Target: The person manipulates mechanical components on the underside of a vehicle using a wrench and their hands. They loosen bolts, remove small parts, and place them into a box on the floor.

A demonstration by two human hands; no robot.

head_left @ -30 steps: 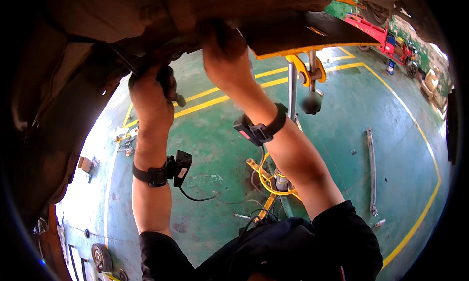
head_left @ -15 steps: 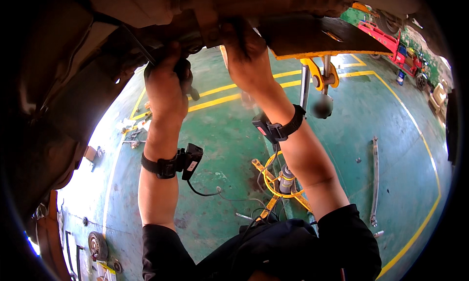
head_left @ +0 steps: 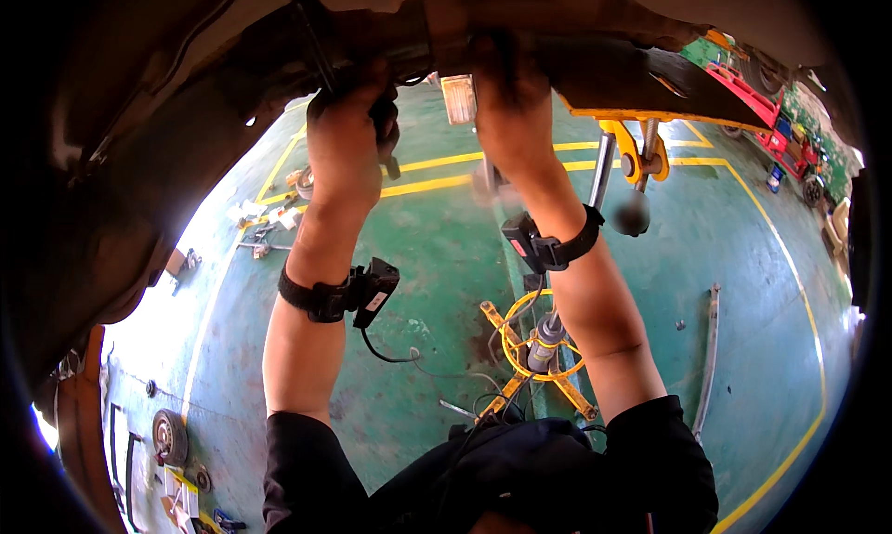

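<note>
Both forearms, each with a black strapped device, reach up beneath a vehicle's dark underside [head_left: 214, 79]. My left hand [head_left: 344, 139] is closed at a dark bar [head_left: 309, 34], around a dark object with a short end hanging down, which I cannot make out. My right hand [head_left: 513, 116] is raised to the underside, fingers curled into shadow; what they grip is hidden. Just right of it is a dark plate with a yellow edge [head_left: 669, 114], on a yellow bracket [head_left: 628, 151] and steel post [head_left: 602, 176] with a black knob [head_left: 632, 214].
A yellow wheeled stand [head_left: 544, 348] stands below, with cables. A long metal bar [head_left: 708, 358] lies right on the green floor. A wheel [head_left: 170, 436] and scattered parts are left. A red three-wheeler [head_left: 780, 144] is back right; a pale box [head_left: 458, 97] shows between my hands.
Both hands and forearms have shifted right in the view, along with the underside and stand. The pale box between my hands has come into view, and both hands remain raised and curled.
</note>
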